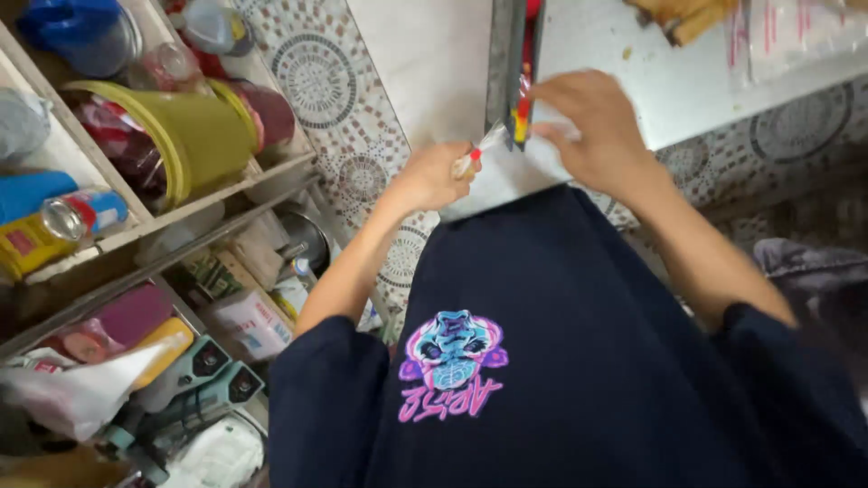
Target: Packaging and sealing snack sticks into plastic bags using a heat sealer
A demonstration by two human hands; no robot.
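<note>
Two hands meet at upper centre of the frame, over the edge of a white counter (434,63). My left hand (432,176) is closed in a pinch on a small clear packet with a red tip (476,154); the packet sticks out up and right from the fingers. My right hand (588,126) has curled fingers touching a tall narrow dark strip with red and yellow packaging (520,99) that stands just beside the packet; whether it truly grips it, I cannot tell, the fingers cover the contact. Blur on both hands. Step in hand, my judgement: working the small packet at the strip, packet end nearly touching it. Next move would call for a steady left pinch and the right hand bracing the strip. Left of frame: wooden shelves (226,194) with a yellow-green bucket (194,136), a blue and yellow can (54,230), bags. Lower centre: dark shirt with a pink-blue print (452,361).
</note>
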